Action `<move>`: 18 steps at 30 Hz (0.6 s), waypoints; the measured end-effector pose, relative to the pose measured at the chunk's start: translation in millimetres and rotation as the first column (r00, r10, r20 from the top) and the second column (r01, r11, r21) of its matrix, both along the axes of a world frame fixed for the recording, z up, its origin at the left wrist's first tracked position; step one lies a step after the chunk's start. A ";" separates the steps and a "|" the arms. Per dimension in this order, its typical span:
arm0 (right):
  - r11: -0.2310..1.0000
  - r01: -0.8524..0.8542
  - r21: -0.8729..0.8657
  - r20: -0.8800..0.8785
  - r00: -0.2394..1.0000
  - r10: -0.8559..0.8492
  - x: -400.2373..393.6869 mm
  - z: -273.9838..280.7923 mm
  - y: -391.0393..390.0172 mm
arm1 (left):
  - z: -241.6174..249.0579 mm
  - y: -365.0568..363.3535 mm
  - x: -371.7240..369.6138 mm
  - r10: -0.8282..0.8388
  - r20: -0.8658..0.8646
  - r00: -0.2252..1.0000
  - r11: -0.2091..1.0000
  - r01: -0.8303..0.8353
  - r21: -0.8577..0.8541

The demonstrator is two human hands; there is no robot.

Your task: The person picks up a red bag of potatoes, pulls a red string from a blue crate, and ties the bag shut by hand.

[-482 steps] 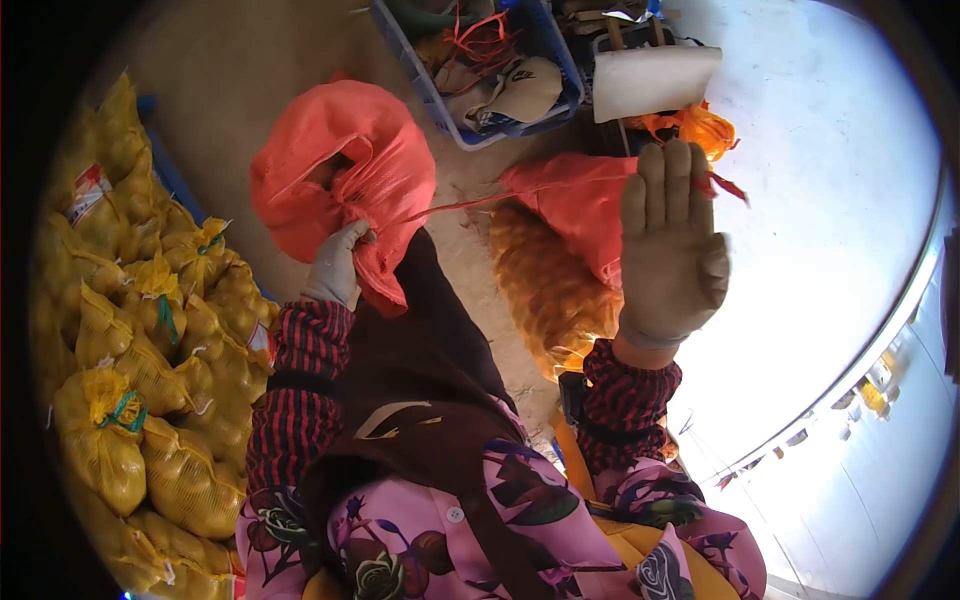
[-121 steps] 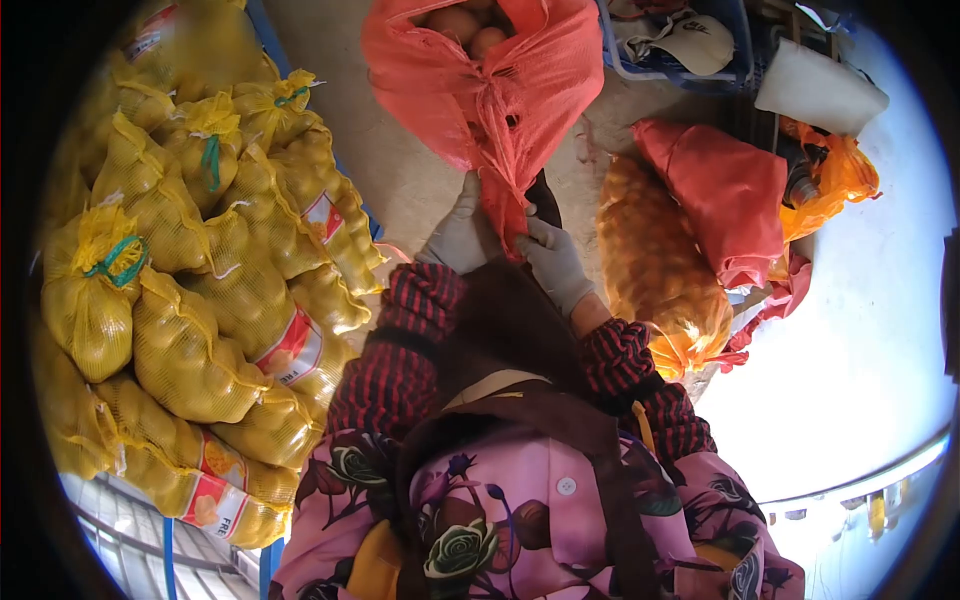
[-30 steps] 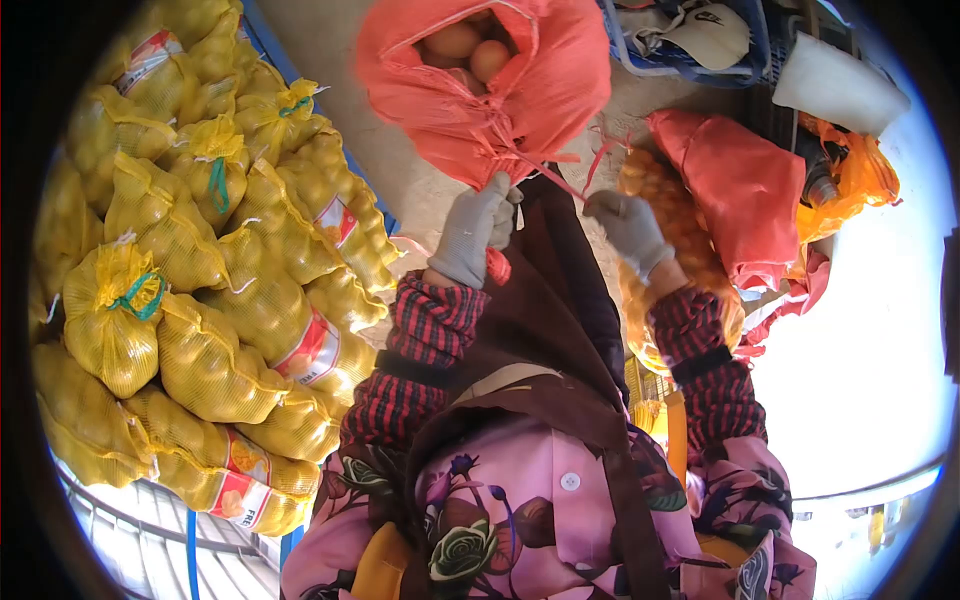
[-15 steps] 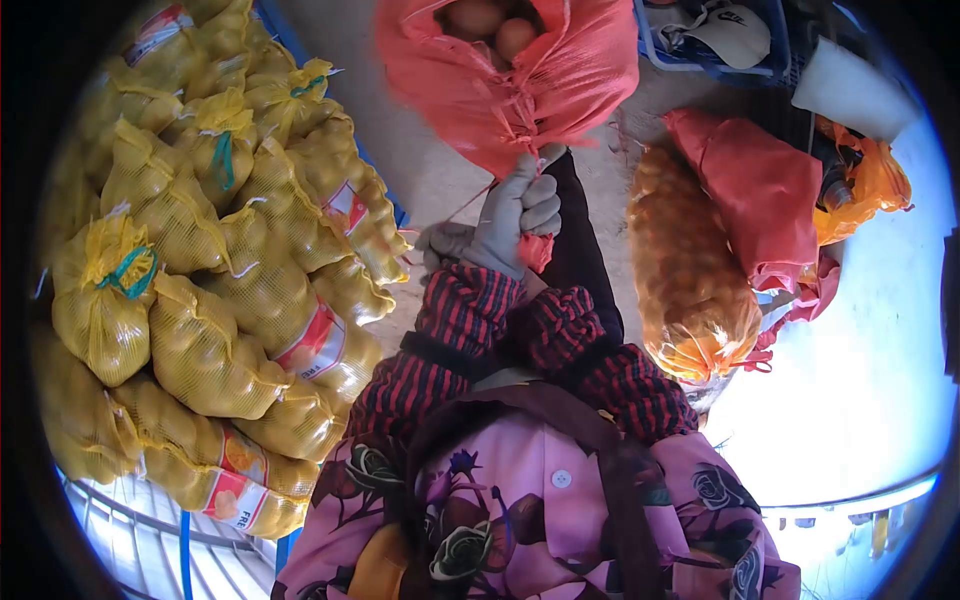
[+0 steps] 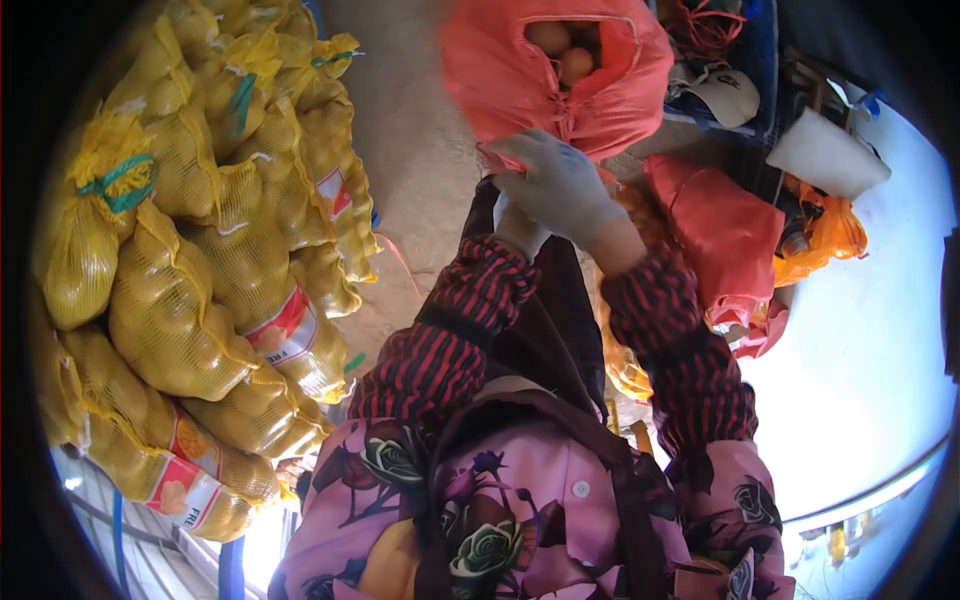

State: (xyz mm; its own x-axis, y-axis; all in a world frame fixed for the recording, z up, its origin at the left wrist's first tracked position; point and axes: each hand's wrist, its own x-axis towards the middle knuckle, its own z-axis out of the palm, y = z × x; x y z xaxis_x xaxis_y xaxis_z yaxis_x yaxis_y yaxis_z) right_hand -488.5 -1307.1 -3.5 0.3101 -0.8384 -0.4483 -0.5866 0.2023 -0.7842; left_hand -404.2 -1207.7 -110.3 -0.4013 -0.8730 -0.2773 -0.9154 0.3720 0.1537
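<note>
Both gloved hands, right hand (image 5: 560, 185) over left hand (image 5: 520, 228), pinched the red mesh sack's (image 5: 560, 75) neck shut.

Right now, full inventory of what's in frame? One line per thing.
red mesh sack: one, red-orange, top centre, mouth open with round produce showing inside, neck at the hands.
yellow mesh sacks: a stacked pile, too many to count, yellow, some with red labels and green ties, left side.
orange mesh sack: one, orange, filled, mostly hidden behind the right arm.
red empty bags: a loose heap, red, right of centre.
orange bag: one, bright orange, crumpled, far right.
blue crate: one, blue, top right, holding a beige cap and red strings.
white sheet: one, white, beside the crate.
ground: sandy, tan, between the piles.
left hand: grey glove, under the right, at the sack's neck.
right hand: grey glove, on the sack's neck.
</note>
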 end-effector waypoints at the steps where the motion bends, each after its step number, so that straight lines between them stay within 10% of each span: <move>1: 0.982 -0.189 -0.010 -0.150 0.971 0.185 15.8 -9.6 -6.0 | -5.6 5.0 3.7 0.013 0.007 1.000 1.000 -0.013 0.000; 3: 0.929 -0.371 0.008 -0.297 0.886 0.356 32.2 -20.5 -15.8 | 7.5 -2.3 9.9 0.162 -0.148 0.976 0.906 -0.088 0.414; 6: 0.871 -0.461 0.170 -0.369 0.790 0.490 34.1 -26.8 -24.1 | 3.2 -0.2 8.9 0.399 -0.266 0.877 0.825 -0.217 0.521; 9: 0.820 -0.532 0.211 -0.374 0.731 0.571 20.7 -29.9 -25.2 | -0.8 -4.6 5.8 0.164 -0.259 0.952 0.966 -0.103 0.236; 10: 0.889 -0.403 0.219 -0.047 0.905 0.422 10.4 -29.1 -28.9 | 2.8 -9.9 4.3 0.172 -0.262 0.950 0.966 -0.111 0.232; 12: 0.890 -0.111 0.442 0.392 0.916 -0.081 -16.0 -19.2 -37.3 | 37.6 -38.0 4.6 0.755 -0.017 0.655 0.405 -0.446 0.799; 15: 0.799 0.336 0.499 0.340 0.772 -0.537 -85.2 -18.5 -23.2 | 48.1 -46.5 8.9 0.775 -0.076 0.628 0.445 -0.456 0.771; 17: 0.277 0.477 0.834 0.247 0.126 -0.961 -129.9 -42.2 9.7 | 41.2 -46.3 12.8 0.819 -0.196 0.539 0.417 -0.325 0.848; 18: 0.244 0.533 0.810 0.237 0.082 -0.968 -131.3 -54.8 35.1 | 37.8 -46.0 16.3 0.860 -0.294 0.417 0.398 -0.189 0.898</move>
State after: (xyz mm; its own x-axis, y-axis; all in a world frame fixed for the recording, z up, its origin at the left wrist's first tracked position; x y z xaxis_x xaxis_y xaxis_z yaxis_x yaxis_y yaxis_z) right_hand -619.8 -1271.9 -58.3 -0.0444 -0.5315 -0.8459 0.7202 0.5698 -0.3958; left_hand -387.9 -1253.7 -72.5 -0.2490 -0.6046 -0.7566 -0.3148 -0.6883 0.6536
